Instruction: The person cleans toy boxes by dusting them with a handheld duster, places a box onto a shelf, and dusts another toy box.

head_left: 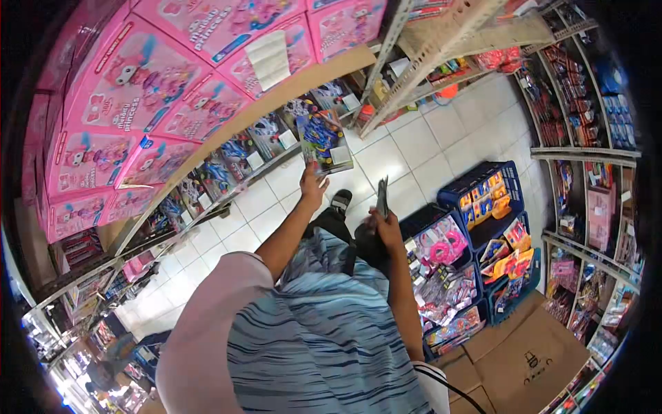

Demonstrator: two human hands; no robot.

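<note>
My left hand [313,186] is at the lower edge of a dark boxed toy [324,141] with blue and yellow pictures and a pale label, its fingers curled against the box. The box stands out from a shelf row of similar boxes [238,148]. To the right, my right hand [383,224] is closed around a dark, narrow object [383,196], seen nearly edge-on and too small to identify. It points up, over the white tiled floor.
Pink boxes [145,76] are stacked on the upper left. A metal shelf post [386,76] rises near the top. Crates of packaged toys [483,196] stand at the right, with a brown cardboard box [531,352] below them. Stocked shelves [586,155] line the far right.
</note>
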